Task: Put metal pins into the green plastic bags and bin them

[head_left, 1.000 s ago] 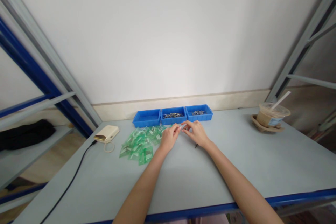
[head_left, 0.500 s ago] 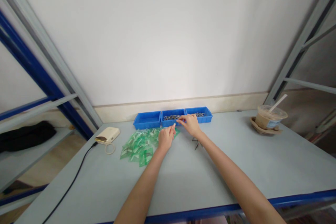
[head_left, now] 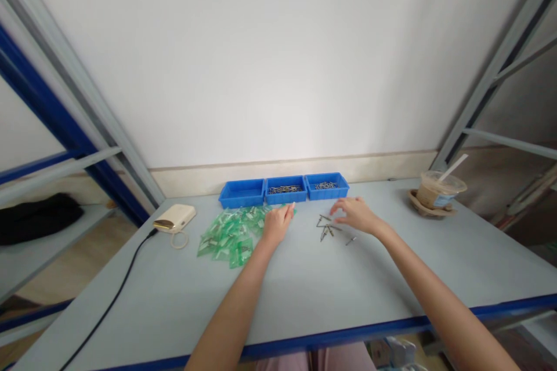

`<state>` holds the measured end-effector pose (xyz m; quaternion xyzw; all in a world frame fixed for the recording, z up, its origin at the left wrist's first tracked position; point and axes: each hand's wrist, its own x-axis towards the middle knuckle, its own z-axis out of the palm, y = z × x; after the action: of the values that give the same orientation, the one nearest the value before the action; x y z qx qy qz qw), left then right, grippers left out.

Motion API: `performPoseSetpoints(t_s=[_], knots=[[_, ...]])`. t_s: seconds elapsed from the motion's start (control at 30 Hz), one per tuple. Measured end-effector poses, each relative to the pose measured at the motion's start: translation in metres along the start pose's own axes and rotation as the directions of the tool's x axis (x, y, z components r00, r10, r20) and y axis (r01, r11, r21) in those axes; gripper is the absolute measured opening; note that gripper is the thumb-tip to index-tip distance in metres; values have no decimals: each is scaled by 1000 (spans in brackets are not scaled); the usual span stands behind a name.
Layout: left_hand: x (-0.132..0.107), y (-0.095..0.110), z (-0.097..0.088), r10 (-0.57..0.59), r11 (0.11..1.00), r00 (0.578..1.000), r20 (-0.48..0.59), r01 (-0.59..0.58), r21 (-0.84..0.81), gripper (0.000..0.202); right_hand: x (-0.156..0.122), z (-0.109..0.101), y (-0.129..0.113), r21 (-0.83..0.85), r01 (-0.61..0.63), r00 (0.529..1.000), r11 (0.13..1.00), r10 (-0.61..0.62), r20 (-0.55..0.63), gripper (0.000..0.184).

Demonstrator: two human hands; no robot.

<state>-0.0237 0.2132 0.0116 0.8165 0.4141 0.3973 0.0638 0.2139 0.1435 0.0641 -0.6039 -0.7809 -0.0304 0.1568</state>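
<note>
My left hand point(head_left: 277, 225) rests at the right edge of a heap of small green plastic bags point(head_left: 230, 235), its fingers closed; what they hold, if anything, is too small to make out. Several bags have small dark pieces inside. Over the table to the right, my right hand point(head_left: 355, 214) has its fingers curved and apart, with nothing visible between them. Just beside its fingertips lie several loose thin metal pins point(head_left: 326, 231), and one more pin point(head_left: 350, 240) lies apart, below the hand.
Three blue trays stand in a row by the wall: the left tray point(head_left: 241, 202) is bare, the middle tray point(head_left: 286, 198) and right tray point(head_left: 328, 193) hold metal pins. A cream device point(head_left: 174, 218) with a black cable sits left. A plastic cup point(head_left: 439, 190) in a cardboard holder stands right.
My right hand has moved right and nearer, away from the middle tray and my left hand, to the loose pins. Its fingers have parted. My left hand stays by the green bags.
</note>
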Motion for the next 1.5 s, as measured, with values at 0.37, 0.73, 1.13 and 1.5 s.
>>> performPoseSetpoints(t_s=[0.37,0.73,1.13,1.5], knots=[[-4,0,3,72,979,995,75,-85,184,47,-45,15,18,258,-123,988,958,94,119,10],[-5,7,-4,293,888,921,258,-362,284,26,52,40,-40,742,30,997,670,-77,29,29],[-3,12,4,79,934,964,255,-161,318,29,41,44,-37,332,129,980,934,-68,-187,9],[-1,10,-1,72,976,975,209,-113,189,20,40,43,-38,460,183,976,869,-106,-189,17]])
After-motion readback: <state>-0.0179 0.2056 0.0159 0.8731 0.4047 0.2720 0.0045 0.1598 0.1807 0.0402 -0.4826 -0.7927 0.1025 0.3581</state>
